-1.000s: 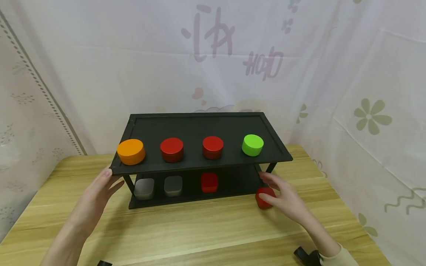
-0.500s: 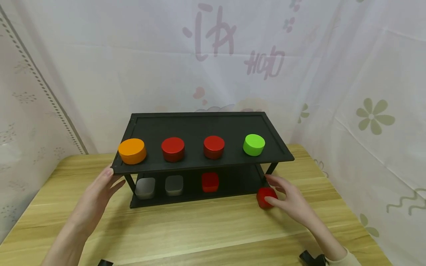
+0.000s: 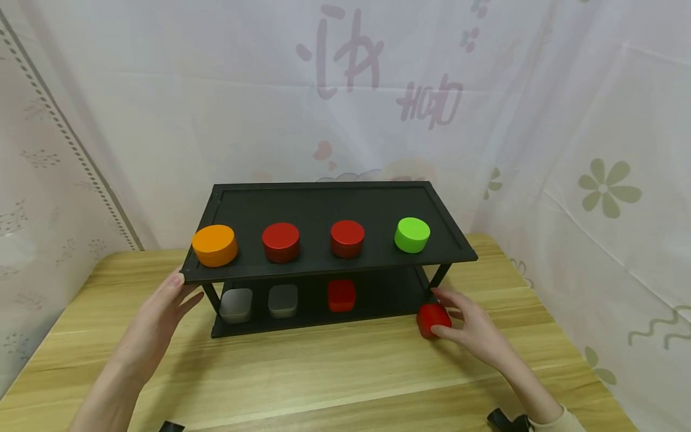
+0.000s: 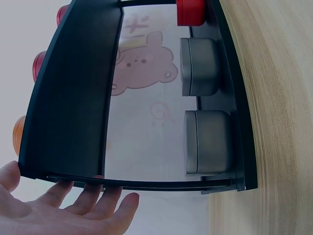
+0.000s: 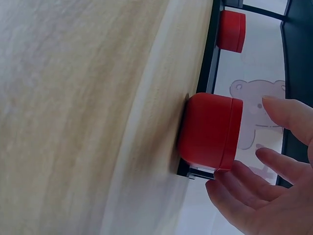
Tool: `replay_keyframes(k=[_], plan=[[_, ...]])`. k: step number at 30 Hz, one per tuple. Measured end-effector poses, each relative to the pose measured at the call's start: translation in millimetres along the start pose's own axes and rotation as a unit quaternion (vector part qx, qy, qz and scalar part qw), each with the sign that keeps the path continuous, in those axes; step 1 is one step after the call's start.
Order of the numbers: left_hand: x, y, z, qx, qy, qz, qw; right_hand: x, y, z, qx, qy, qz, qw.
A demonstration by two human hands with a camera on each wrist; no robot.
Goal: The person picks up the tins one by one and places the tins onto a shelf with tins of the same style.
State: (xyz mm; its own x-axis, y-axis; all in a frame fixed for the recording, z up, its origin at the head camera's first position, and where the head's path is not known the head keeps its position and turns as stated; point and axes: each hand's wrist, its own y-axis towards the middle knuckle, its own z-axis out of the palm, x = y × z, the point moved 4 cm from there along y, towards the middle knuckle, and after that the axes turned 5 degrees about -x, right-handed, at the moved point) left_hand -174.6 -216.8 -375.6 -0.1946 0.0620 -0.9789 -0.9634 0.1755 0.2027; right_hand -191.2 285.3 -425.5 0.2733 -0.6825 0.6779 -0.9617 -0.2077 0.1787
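A black two-tier shelf (image 3: 324,210) stands on the table. My left hand (image 3: 153,324) holds the front left corner of its upper board, thumb at the top edge and fingers beneath. At the shelf's front right corner is a red lidded tin (image 3: 432,320). Around this tin my right hand (image 3: 472,330) is spread, with the fingers by its lid; in the right wrist view a gap shows between thumb and tin. On the lower board sit two grey square tins (image 4: 212,142) and a red square tin (image 3: 341,296).
Along the upper board's front stand an orange round tin (image 3: 215,246), two red round tins (image 3: 281,243) and a green round tin (image 3: 412,235). A printed cloth (image 3: 345,120) hangs behind the wooden table (image 3: 302,372).
My right hand has shifted slightly right and back from the red tin, uncovering more of its top. The left hand stays at the shelf corner.
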Motion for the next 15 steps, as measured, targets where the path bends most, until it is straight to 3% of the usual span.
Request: replay_keyframes(k=[15], plan=[[-0.4, -0.5, 0.1, -0.001, 0.007, -0.003, 1.0, -16, -2, 8, 0.028, -0.021, 0.03, 0.999]])
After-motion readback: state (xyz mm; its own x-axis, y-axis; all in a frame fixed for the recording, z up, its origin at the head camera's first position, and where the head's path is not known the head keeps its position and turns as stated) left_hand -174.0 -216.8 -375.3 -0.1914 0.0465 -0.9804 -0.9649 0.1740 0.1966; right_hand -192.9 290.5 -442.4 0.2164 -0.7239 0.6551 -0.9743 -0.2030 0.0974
